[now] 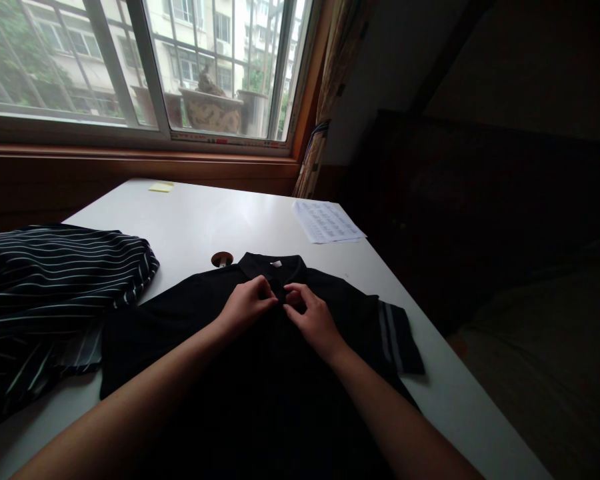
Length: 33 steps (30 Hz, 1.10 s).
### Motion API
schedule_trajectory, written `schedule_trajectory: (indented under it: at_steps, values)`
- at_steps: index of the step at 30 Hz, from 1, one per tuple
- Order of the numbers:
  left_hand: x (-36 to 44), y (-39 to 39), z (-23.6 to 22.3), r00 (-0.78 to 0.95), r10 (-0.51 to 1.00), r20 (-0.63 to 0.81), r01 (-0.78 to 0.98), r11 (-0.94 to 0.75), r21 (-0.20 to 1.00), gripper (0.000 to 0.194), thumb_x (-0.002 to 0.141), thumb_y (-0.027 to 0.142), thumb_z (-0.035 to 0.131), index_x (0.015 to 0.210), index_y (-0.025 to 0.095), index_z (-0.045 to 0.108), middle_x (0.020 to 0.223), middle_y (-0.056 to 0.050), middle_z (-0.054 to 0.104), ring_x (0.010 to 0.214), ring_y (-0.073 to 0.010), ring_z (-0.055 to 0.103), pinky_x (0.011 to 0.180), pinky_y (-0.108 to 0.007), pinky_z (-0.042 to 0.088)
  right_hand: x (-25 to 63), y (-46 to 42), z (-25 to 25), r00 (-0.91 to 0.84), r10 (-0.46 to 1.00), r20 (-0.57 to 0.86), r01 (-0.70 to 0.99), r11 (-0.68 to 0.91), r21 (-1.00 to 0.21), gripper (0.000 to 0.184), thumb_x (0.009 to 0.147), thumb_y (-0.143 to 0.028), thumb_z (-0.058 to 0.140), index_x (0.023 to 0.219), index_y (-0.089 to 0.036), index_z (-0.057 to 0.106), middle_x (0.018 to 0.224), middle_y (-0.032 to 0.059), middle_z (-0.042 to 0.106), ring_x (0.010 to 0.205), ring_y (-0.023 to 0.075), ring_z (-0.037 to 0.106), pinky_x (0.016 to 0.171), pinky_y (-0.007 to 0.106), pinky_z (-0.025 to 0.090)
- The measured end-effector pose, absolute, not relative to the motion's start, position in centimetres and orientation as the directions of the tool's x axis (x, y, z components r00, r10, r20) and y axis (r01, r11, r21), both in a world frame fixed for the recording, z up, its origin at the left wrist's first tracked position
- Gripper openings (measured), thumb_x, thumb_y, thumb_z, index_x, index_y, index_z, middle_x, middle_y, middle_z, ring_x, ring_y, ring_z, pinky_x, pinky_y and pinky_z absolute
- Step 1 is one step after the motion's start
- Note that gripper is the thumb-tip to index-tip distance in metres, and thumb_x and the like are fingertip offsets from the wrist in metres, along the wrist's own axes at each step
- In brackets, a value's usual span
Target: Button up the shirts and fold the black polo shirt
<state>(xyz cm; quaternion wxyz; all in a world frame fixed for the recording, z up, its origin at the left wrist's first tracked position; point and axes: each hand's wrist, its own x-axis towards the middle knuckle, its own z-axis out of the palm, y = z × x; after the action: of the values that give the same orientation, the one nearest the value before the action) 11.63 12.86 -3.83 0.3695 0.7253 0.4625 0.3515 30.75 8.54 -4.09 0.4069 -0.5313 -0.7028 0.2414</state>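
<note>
Papers (329, 222) lie beyond the black shirt (275, 380), striped cloth (55, 280) just beside it.

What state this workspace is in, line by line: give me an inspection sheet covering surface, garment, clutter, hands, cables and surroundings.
Surface: white table, with a round hole just beyond the garment.
Garment: black shirt spread out, collar toward the window; the sleeve at picture right has two grey stripes.
Clutter: striped cloth heaped at the left, printed papers at the right edge, yellow note near the far edge.
Hands: left hand and right hand at the shirt front below the collar; exact grip unclear.
Cables: nothing seen.
Surroundings: window ahead, pots outside, curtain beside it; right side dark.
</note>
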Motion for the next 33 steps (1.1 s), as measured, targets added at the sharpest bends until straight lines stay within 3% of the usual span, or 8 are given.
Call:
schedule_trajectory:
  at_steps: [18,26,33]
  values:
    - [11.77,12.62,-3.69,0.302,0.938,0.167,0.443,-0.294,0.847,0.012,0.076,0.026,0.069,0.075,0.02,0.06,0.081,-0.001,0.072,0.074,-0.0176,0.066,0.064,-0.025,0.045,30.73,8.54,-3.66,-0.066,0.968,0.241,0.462,0.244,-0.853,0.031,0.08,-0.022,0.066,0.112,-0.024,0.065,0.094,0.0032,0.073,0.086,0.0185,0.071,0.083,0.033,0.055]
    - [11.68,12.65,-3.79,0.304,0.936,0.177,0.424,-0.299,0.855,0.012,0.076,0.026,0.069,0.075,0.02,0.059,0.08,0.0,0.072,0.074,-0.0175,0.066,0.064,-0.025,0.046,30.79,8.85,-3.78,-0.048,0.986,0.16,0.315,0.167,-0.934,0.023,0.083,-0.026,0.064,0.105,-0.021,0.068,0.098,0.0052,0.074,0.084,0.02,0.072,0.081,0.033,0.057]
    - [11.95,12.23,-3.49,0.32,0.921,0.222,0.417,-0.348,0.84,0.011,0.077,0.025,0.068,0.076,0.02,0.059,0.082,-0.001,0.072,0.073,-0.0174,0.066,0.064,-0.025,0.046,30.68,8.87,-3.59,-0.032,0.983,0.179,0.402,0.177,-0.899,0.02,0.078,-0.024,0.068,0.097,-0.021,0.069,0.092,0.0029,0.074,0.087,0.0199,0.07,0.083,0.033,0.054]
